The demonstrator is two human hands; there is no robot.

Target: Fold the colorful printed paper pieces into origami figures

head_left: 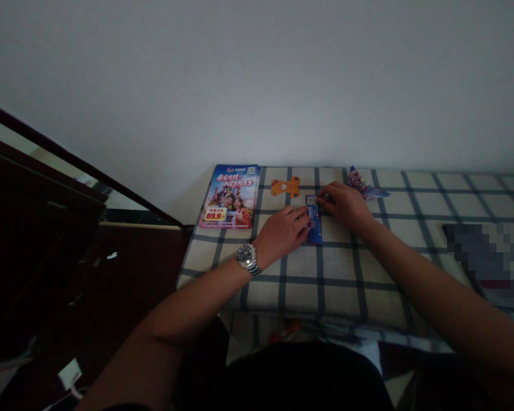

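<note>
The left hand is pressing its fingers flat on the lower end of a narrow blue paper strip, and the right hand is pinching the upper end. The strip is lying on the checked worktop, near an orange bear cutout and a colourful leaflet.

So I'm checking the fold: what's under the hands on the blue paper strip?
Both the left hand and right hand press the folded blue paper strip on the checked cloth. Its left edge and top end are covered.
</note>
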